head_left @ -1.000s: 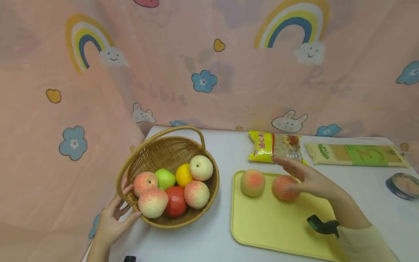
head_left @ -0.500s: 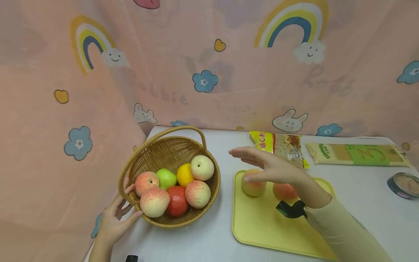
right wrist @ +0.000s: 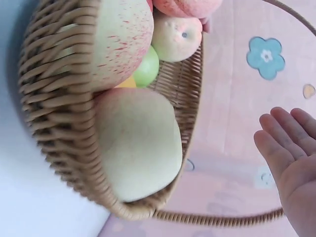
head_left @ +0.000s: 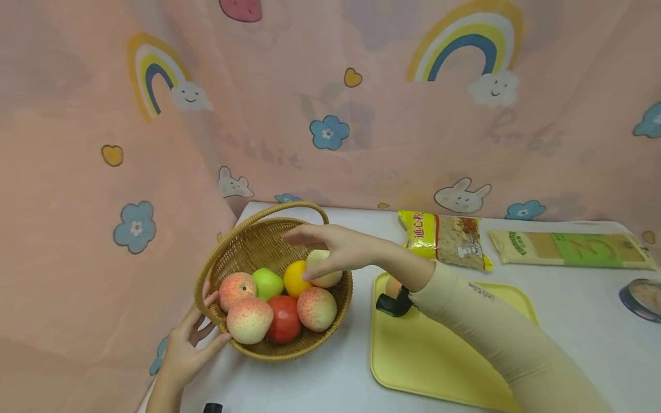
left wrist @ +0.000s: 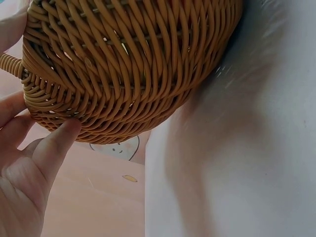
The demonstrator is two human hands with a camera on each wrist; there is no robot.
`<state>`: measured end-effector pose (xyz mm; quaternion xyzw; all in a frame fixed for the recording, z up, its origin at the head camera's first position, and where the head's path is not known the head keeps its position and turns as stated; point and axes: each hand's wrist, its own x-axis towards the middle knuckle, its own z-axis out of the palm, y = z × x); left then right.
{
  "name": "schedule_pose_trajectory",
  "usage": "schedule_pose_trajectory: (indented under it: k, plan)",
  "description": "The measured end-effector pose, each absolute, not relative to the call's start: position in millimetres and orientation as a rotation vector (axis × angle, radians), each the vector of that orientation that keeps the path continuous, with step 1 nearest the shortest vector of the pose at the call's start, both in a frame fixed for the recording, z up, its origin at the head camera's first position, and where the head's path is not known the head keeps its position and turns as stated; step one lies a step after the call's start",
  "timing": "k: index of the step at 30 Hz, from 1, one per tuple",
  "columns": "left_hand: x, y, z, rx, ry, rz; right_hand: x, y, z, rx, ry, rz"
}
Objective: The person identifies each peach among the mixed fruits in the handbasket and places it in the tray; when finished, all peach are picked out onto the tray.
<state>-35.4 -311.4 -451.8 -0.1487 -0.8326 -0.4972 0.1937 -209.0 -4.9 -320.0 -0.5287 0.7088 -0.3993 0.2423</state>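
Note:
A wicker basket (head_left: 258, 244) of fruit stands at the left of the table. My left hand (head_left: 181, 353) grips its left rim near the handle's base; in the left wrist view the thumb lies against the woven wall (left wrist: 128, 59). Above the basket's right side hovers my right hand (head_left: 343, 246), holding nothing, its fingers fairly straight. Inside lie several peaches (head_left: 250, 320), a green apple (head_left: 268, 284), a red fruit (head_left: 284, 319), a yellow fruit (head_left: 296, 278) and a pale peach (head_left: 330, 279), partly covered by the right hand.
Right of the basket lies a yellow tray (head_left: 423, 367); a peach (head_left: 393, 285) on it shows beside the right forearm. Behind are a yellow pasta bag (head_left: 446, 238) and a long noodle packet (head_left: 573, 249). A round container (head_left: 642, 298) sits far right.
My right hand has travelled left from over the tray's peaches to above the basket, empty throughout. My left hand keeps its place at the basket rim. The head view has shifted slightly.

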Motion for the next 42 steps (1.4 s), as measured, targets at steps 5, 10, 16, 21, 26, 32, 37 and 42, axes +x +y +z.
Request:
schedule_pose_trajectory:
  k: [5, 10, 16, 21, 26, 32, 37, 42]
  plan:
    - [-37.4, -309.7, -452.5, -0.414, -2.33, -1.387, -211.2, -36.2, -320.0, -1.522, 1.936, -0.981]
    - [-38.4, -309.0, -453.1, -0.432, -2.309, -1.413, -209.4, -64.5, -325.8, -1.561, 1.94, -0.824]
    - [-38.8, -309.3, -453.1, -0.432, -2.316, -1.393, -201.3, -94.1, -332.3, -1.558, 1.858, -0.678]
    - [-38.3, -310.0, -454.3, -0.426, -2.319, -1.404, -191.7, -107.4, -337.1, -1.519, 1.824, -0.604]
    - [-38.5, -310.1, -454.0, -0.411, -2.329, -1.409, -188.1, -113.6, -341.5, -1.549, 1.828, -0.554]
    - [-38.0, -310.6, -453.4, -0.398, -2.347, -1.387, -185.5, -117.6, -347.5, -1.572, 1.902, -0.418]
    - [-37.9, -311.4, -453.3, -0.392, -2.345, -1.413, -184.1, -120.7, -350.9, -1.618, 1.91, -0.388]
    - [-38.1, -311.9, -454.7, -0.419, -2.298, -1.413, -183.8, -120.4, -351.8, -1.595, 1.896, -0.426]
